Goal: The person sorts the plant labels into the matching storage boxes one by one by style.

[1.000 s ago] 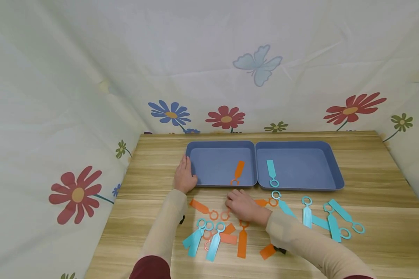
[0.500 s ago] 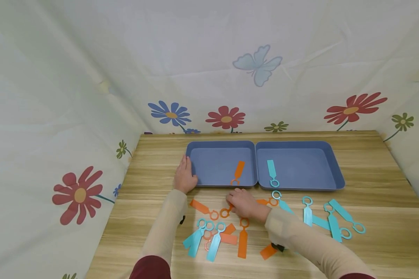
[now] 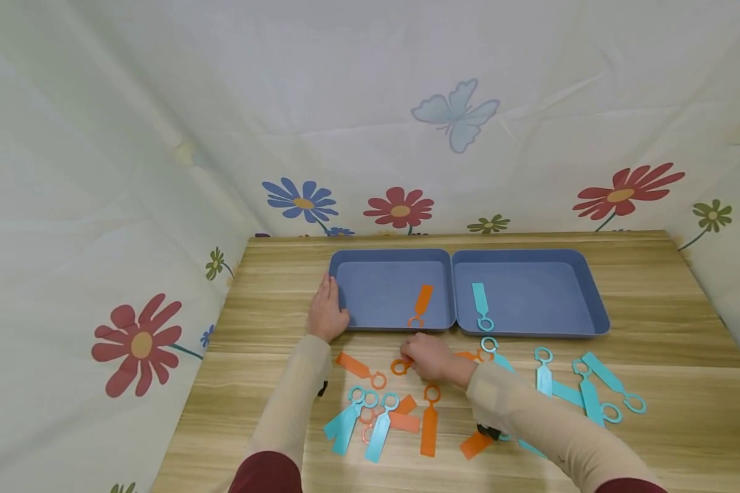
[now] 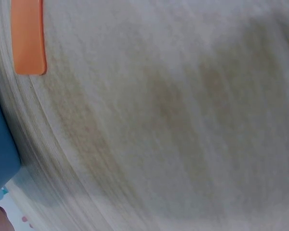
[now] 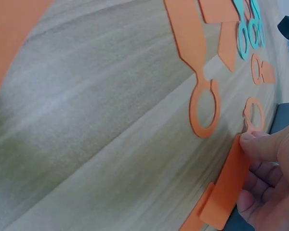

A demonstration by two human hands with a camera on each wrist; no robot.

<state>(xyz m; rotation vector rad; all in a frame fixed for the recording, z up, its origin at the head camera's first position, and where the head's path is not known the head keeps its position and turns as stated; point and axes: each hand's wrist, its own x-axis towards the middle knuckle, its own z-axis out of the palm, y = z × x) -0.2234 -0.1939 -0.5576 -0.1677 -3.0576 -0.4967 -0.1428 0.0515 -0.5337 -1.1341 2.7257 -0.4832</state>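
My right hand [image 3: 428, 356] is low over the table, just in front of the trays. It pinches an orange hook-ended tag [image 5: 229, 180] near its neck between thumb and curled fingers, as the right wrist view shows. The tag's open ring [image 3: 399, 367] sticks out to the left of the hand. My left hand [image 3: 327, 313] rests against the outer left wall of the left blue tray [image 3: 376, 291], its fingers stretched along the side. One orange tag [image 3: 423, 301] lies inside that tray. The right blue tray [image 3: 536, 291] holds one turquoise tag [image 3: 480, 299].
A mixed heap of turquoise tags [image 3: 379, 435] and orange tags lies at the front left. An orange tag [image 3: 428, 428] lies right of it. More turquoise tags [image 3: 590, 400] spread over the right side of the wooden table [image 3: 666, 342]. A flower-printed sheet stands behind.
The pinched orange tag's ring has shifted slightly up in the head view, away from me. My right hand has moved a little to the right. My left hand stays on the tray wall.
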